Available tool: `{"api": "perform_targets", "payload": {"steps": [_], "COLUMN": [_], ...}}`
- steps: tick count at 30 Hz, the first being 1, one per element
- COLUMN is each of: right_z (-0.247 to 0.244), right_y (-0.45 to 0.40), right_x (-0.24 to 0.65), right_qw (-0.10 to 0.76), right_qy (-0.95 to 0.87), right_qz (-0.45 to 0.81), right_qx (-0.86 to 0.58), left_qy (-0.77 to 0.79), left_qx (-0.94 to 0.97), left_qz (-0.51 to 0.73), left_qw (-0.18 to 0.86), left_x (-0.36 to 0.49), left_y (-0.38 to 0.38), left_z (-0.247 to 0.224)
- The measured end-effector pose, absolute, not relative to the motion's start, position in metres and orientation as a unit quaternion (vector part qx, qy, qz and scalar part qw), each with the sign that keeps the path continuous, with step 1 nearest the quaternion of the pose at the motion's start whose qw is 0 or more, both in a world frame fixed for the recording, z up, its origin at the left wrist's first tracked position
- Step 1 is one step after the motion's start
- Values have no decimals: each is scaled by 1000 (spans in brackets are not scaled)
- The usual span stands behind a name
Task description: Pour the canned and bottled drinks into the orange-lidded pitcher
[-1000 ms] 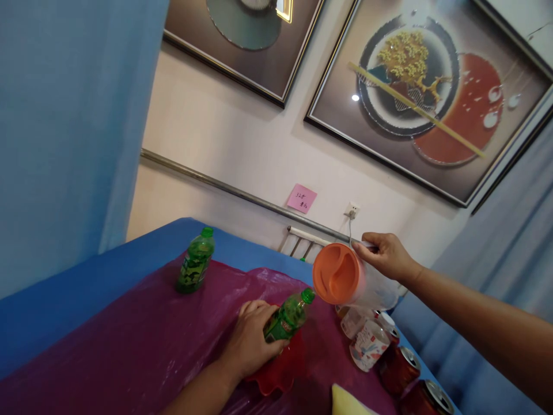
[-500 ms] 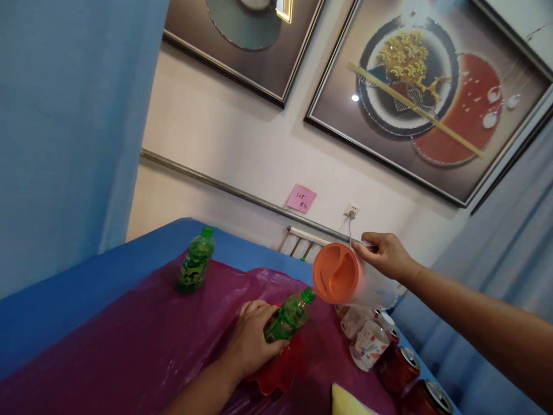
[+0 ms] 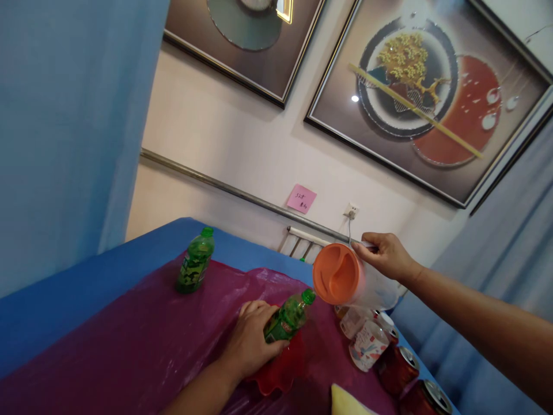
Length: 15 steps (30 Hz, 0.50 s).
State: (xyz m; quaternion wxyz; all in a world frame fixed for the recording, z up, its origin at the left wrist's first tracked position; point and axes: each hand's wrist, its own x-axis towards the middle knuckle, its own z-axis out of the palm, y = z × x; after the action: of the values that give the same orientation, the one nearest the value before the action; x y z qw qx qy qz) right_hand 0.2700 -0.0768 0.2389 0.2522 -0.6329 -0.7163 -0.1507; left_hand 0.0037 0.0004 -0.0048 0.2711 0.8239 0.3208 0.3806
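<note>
Presently, a pitcher (image 3: 375, 294) is hanging on its side above the right part of the table, its orange lid (image 3: 336, 274) facing the camera; its translucent body is showing nothing that can be made out inside; a green bottle (image 3: 286, 318) is leaning to the right over a red scalloped dish (image 3: 280, 369), its green top lying near the lid; its tinted wall is leaving the level of any contents uncertain; a second green bottle (image 3: 195, 265) is standing near the back of the purple sheet (image 3: 125, 346), well apart from both hands; the left hand (image 3: 253, 337) is curling around the leaning bottle, thumb on the near side and fingers on the far side, opened only to the bottle's girth; the right hand (image 3: 384, 253) is closing on the pitcher's handle, the thumb pressing along its top; the handle is mostly disappearing within the fist; the left hand and the bottle are covering much of the dish, so whether the bottle's base is touching it cannot be told; a labelled clear bottle (image 3: 369, 346) is standing beside red cans (image 3: 397, 369), partly hiding them; the frame's lower edge is cutting off a yellow item (image 3: 348, 402), which is remaining unidentifiable
</note>
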Motion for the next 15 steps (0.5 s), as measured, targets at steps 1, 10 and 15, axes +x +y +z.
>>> {"api": "perform_targets", "payload": {"steps": [1, 10, 15], "right_z": [239, 239, 239], "right_y": [-77, -78, -78], "right_x": [270, 268, 269], "right_qw": [251, 248, 248], "right_qy": [-717, -712, -714], "right_qz": [-150, -157, -151], "right_qx": [-632, -638, -638], "left_qy": [320, 317, 317], "left_qx": [823, 822, 822], "left_qz": [381, 386, 388], "left_qw": [272, 274, 272], "left_x": [4, 5, 3], "left_y": [1, 0, -1], "left_z": [-5, -4, -4]}}
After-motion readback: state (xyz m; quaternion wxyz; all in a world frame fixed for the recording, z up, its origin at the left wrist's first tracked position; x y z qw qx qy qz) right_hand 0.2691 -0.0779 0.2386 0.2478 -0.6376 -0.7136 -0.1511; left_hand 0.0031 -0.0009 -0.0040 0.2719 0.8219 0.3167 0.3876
